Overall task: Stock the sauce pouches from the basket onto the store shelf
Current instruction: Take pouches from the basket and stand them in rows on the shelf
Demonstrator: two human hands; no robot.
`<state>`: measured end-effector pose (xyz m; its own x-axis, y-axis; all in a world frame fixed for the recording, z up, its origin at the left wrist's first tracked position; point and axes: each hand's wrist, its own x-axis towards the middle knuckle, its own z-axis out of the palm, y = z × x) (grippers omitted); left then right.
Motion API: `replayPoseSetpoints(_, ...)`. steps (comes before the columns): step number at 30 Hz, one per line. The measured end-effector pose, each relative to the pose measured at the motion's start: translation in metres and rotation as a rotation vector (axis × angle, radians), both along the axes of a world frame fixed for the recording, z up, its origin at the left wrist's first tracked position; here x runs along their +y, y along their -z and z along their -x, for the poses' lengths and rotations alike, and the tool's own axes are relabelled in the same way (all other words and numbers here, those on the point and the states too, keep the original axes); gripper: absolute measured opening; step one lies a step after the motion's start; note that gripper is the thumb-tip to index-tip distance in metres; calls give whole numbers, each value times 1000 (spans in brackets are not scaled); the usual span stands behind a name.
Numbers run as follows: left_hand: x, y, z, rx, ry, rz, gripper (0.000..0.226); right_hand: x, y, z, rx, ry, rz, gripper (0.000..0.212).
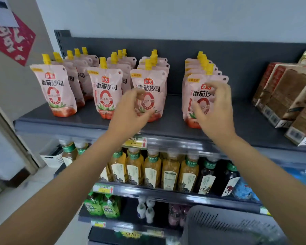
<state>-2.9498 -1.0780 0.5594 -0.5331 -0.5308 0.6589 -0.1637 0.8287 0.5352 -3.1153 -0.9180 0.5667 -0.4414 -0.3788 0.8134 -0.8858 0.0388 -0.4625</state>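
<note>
On the top shelf [166, 131]: tomato sauce pouches [148, 92] standing in rows.
Left hand [131, 110] and right hand [214, 110] hover released; pouches likely soft, best gripped mid-body.

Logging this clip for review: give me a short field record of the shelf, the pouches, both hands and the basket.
top shelf: dark, holds four rows of pouches
sauce pouches: pink, yellow caps, upright, facing out
left hand: empty, fingers curled, in front of third row from the left
right hand: empty, fingers spread, at front pouch of the rightmost row
basket: grey, slotted, bottom right; contents not visible
brown boxes: right end of the top shelf
bottled drinks: on the shelf below
</note>
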Motion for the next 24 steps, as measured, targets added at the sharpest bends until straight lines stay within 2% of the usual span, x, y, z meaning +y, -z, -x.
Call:
replayPoseSetpoints(3,-37,0,-25,39,-153,16,64,-36,-6,-40,52,-162,-136,37)
replayPoseSetpoints(5,-61,0,-38,15,-211,2,70,-67,-6,-63,-3,-207,-244,37)
replayPoseSetpoints(12,-125,0,-62,-67,-198,46,97,-159,1,-101,-295,-102,-292,45)
replayPoseSetpoints(17,-151,5,-69,-130,38,-94,121,-198,3,-113,-421,-29,-273,49)
replayPoseSetpoints(20,-156,5,-71,-114,210,-119,134,-209,-2,-120,-368,-10,-254,29)
replayPoseSetpoints(22,-157,5,-71,-121,251,-67,126,-211,-2,-123,-330,12,-235,21)
replayPoseSetpoints(24,-158,5,-69,-71,245,-53,98,-210,-2,-122,-342,27,-224,22)
